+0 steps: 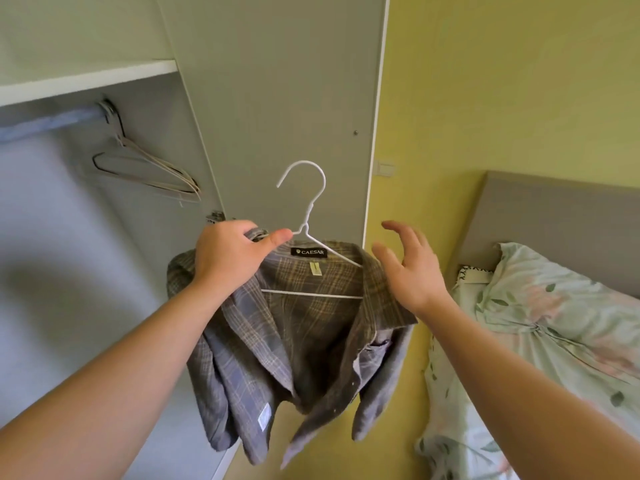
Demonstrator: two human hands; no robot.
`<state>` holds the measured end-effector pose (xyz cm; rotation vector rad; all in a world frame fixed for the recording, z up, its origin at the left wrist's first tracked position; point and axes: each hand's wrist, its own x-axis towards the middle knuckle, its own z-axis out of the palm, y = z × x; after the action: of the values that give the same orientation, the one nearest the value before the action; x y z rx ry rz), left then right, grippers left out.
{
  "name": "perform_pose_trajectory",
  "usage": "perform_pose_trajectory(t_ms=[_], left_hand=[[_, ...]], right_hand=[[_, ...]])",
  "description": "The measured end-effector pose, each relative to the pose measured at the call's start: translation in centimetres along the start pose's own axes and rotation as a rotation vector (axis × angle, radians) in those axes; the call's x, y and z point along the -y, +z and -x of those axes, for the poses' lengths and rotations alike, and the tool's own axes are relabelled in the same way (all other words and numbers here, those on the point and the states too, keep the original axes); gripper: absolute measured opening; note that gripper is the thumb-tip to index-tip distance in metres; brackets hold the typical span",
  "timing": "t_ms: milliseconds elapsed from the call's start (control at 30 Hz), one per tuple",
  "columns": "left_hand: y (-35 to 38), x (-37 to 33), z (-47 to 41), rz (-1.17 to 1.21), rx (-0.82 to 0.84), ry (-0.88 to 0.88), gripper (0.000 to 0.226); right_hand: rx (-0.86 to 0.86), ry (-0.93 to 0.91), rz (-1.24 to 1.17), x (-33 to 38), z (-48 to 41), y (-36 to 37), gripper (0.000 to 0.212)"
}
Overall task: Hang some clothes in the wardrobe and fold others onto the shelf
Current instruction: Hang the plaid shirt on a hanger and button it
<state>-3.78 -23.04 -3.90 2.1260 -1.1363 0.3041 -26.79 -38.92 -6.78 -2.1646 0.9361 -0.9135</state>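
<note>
A grey-brown plaid shirt (304, 341) hangs on a white wire hanger (313, 216) in front of the open wardrobe. My left hand (228, 254) grips the hanger's left shoulder together with the shirt collar, thumb pressed along the wire. My right hand (412, 268) hovers just right of the collar with fingers spread, holding nothing. The hanger's hook points up, free of the rail. The wardrobe rail (48, 121) runs at the upper left under a white shelf (86, 79).
Several empty wire hangers (149, 164) hang at the rail's right end. The wardrobe's grey side panel (277, 98) stands behind the shirt. A bed with floral bedding (540, 334) and a grey headboard lies to the right against a yellow wall.
</note>
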Motion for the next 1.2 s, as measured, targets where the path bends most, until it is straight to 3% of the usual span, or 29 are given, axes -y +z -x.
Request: perform_pose_trajectory(t_ms=[100, 167, 233, 433, 700, 900, 1000, 1200], left_hand=[[-0.2, -0.5, 0.3, 0.041, 0.011, 0.009, 0.076], [-0.3, -0.7, 0.4, 0.072, 0.014, -0.006, 0.074], [-0.4, -0.6, 0.5, 0.084, 0.012, -0.024, 0.076], [-0.8, -0.3, 1.0, 0.033, -0.071, -0.104, 0.078], [-0.7, -0.9, 1.8, 0.088, -0.047, -0.074, 0.034], [0.0, -0.8, 2.9, -0.014, -0.030, -0.006, 0.016], [-1.1, 1.3, 3.0, -0.076, -0.084, -0.064, 0.028], [-5.0, 6.5, 3.1, -0.376, -0.172, -0.233, 0.009]], right_hand=[[0.175, -0.121, 0.142, 1.0, -1.0, -0.1, 0.058], [0.417, -0.151, 0.253, 1.8, -1.4, 0.3, 0.047], [0.474, -0.160, 0.284, 2.2, -1.6, 1.2, 0.033], [0.235, -0.113, 0.008, 3.4, -0.9, 3.4, 0.021], [0.019, -0.218, -0.133, 6.3, -0.4, 5.9, 0.020], [0.004, -0.305, -0.091, 6.9, -1.2, 7.6, 0.016], [0.031, -0.375, -0.028, 7.6, -1.9, 8.9, 0.015], [0.042, -0.434, 0.095, 11.0, -3.4, 12.6, 0.021]])
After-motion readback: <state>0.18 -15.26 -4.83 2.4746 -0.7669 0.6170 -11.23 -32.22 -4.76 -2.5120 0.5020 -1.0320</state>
